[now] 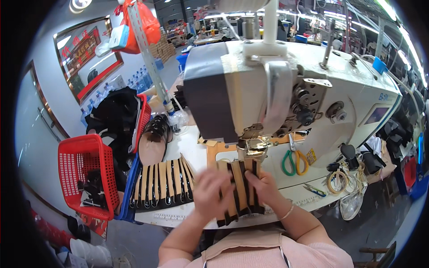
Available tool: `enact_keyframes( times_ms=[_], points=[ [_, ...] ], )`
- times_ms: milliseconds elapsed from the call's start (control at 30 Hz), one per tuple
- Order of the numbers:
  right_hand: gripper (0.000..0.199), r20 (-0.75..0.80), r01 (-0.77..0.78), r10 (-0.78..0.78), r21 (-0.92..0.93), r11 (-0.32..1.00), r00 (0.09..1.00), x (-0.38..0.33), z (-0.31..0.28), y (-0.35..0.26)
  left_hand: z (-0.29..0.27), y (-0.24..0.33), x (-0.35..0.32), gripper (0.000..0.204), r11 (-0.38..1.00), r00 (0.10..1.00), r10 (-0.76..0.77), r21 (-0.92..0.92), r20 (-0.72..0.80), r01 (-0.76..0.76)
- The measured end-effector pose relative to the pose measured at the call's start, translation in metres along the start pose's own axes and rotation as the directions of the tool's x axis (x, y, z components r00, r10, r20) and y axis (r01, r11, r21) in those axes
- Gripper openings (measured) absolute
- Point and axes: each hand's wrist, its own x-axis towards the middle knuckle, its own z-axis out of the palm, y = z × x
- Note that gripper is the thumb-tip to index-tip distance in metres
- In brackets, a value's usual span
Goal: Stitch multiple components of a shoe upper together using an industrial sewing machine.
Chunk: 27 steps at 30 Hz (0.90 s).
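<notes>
A row of joined black-and-tan strap pieces [240,187] lies in front of the sewing machine's needle area [254,145], its far end close to the presser foot. My right hand [264,186] grips the right edge of these straps, thumb on top. Motion smears my left hand [212,192], which is over or beside their left edge; whether it touches them I cannot tell. To its left, a second fan of tan straps with glossy black edges [163,183] lies on the white table [178,213].
Scissors with green and orange handles [295,163] rest right of the needle, and small thread snips [315,190] near tape rolls [336,182]. At left are a strappy black sandal [155,140], a blue tray [129,198] and a red basket [111,178] holding black pieces.
</notes>
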Motion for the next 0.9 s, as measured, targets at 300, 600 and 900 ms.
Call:
enact_keyframes(
  times_ms=[300, 600, 900],
  points=[
    [0.025, 0.234, -0.331, 0.244, 0.492, 0.806, 0.941, -0.004, -0.025, -0.015, 0.035, -0.049, 0.046, 0.023, 0.262, 0.371, -0.398, -0.284, 0.839, 0.922],
    [0.033, 0.326, -0.428, 0.286, 0.565, 0.705, 0.901, 0.013, -0.027, -0.026, 0.043, -0.050, 0.059, 0.020, -0.076, 0.294, -0.433, -0.360, 0.852, 0.930],
    [0.032, 0.274, -0.306, 0.176, 0.560, 0.770, 0.945, 0.018, -0.032, -0.018, 0.044, -0.046, 0.058, 0.014, 0.034, 0.368, -0.524, -0.413, 0.768, 0.910]
  ],
)
